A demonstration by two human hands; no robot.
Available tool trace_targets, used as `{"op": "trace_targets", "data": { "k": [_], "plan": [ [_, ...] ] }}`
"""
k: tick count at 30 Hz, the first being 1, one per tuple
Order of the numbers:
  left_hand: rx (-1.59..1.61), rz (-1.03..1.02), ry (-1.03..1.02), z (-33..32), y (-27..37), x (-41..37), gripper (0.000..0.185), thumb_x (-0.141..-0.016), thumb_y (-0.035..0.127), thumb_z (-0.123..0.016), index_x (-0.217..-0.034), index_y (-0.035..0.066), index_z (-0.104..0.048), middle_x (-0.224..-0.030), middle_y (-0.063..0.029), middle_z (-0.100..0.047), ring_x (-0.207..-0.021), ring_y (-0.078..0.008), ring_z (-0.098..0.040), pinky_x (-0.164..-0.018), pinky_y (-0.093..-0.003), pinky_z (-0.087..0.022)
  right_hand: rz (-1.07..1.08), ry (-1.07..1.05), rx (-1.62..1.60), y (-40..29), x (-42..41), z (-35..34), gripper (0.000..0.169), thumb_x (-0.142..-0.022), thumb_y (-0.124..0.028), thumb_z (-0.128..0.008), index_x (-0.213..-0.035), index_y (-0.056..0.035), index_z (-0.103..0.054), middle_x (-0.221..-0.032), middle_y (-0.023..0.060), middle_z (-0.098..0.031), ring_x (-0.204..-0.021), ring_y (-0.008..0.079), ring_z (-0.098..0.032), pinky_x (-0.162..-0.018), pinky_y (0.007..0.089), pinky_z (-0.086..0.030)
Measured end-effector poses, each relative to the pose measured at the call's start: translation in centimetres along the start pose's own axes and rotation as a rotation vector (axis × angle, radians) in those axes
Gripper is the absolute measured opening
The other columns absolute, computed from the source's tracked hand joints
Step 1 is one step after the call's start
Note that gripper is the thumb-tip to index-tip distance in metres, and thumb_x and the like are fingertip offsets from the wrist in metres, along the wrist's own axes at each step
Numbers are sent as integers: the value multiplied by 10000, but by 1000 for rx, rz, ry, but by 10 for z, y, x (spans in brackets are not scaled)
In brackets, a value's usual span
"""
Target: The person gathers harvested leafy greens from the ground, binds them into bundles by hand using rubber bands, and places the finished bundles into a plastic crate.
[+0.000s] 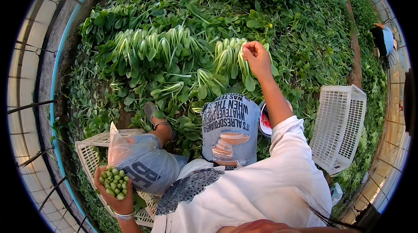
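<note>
My left hand (113, 189), with a bangle at the wrist, is closed around a bunch of leafy greens (114, 182), its pale green root ends facing up beside the white plastic crate at my left. My right hand (256, 55) is over the right end of a row of greens with pale stems (228, 50). Its fingertips are curled together near the stems; whether they pinch one is hidden. A longer row of greens (153, 42) lies to the left. Nearer to me are a few loose plants (207, 81).
A white plastic crate (112, 135) stands at my left, another crate (338, 128) at my right. A bucket (265, 123) with something red is beside my knee. A blue pipe (58, 69) curves along the left. Another person (385, 40) is far right.
</note>
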State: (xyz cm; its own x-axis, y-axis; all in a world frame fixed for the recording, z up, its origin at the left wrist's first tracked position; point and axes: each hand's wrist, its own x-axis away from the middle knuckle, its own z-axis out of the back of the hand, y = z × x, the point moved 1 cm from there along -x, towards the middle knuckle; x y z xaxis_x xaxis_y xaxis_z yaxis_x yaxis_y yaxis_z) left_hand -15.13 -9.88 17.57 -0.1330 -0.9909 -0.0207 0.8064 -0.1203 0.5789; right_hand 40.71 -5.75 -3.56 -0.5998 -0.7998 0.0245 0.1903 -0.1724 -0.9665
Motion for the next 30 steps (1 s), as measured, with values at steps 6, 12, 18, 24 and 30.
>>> {"op": "trace_targets", "data": {
  "k": [6, 12, 18, 24, 30],
  "plan": [
    [-282, -351, -77, 9, -10, -21, 1024, -705, 156, -925, -1530, 4, -336, -1347, -179, -555, -1225, -322, -568, -1074, -452, -452, -361, 184, 563, 217, -108, 12, 408, -949, -233, -725, -1313, -67, -642, -1297, 140, -662, -1132, 291, -672, -975, 440, -538],
    [-248, 42, -28, -9, 43, -38, 1069, -649, 224, -970, -1492, -60, -377, -1308, -236, -588, -1163, -364, -619, -1026, -467, -496, -312, 81, 632, 194, -120, -19, 512, -785, -275, -828, -1198, -79, -598, -1264, 142, -596, -1174, 334, -585, -937, 477, -516],
    [-197, 54, -117, -7, 41, -46, 1030, -685, 159, -934, -1505, -52, -348, -1311, -221, -578, -1165, -354, -613, -1037, -471, -492, -237, -212, 396, 119, -83, -29, 445, -741, -238, -839, -1068, -70, -588, -1026, 95, -680, -806, 260, -695, -754, 391, -547],
    [-164, -5, -142, -8, 36, -55, 1027, -679, 132, -924, -1505, -49, -341, -1292, -218, -592, -1162, -355, -617, -1032, -471, -496, -350, -47, 450, 177, -121, -21, 356, -861, -280, -831, -1091, -61, -670, -1054, 102, -724, -787, 229, -730, -729, 379, -574],
    [-220, 27, -114, -7, 42, -50, 1010, -673, 137, -929, -1489, -56, -366, -1277, -214, -609, -1147, -346, -628, -1025, -464, -505, -326, -50, 737, 196, -123, -56, 474, -806, -343, -862, -1157, -124, -631, -1069, 91, -696, -989, 281, -691, -843, 430, -553]
  ]
}}
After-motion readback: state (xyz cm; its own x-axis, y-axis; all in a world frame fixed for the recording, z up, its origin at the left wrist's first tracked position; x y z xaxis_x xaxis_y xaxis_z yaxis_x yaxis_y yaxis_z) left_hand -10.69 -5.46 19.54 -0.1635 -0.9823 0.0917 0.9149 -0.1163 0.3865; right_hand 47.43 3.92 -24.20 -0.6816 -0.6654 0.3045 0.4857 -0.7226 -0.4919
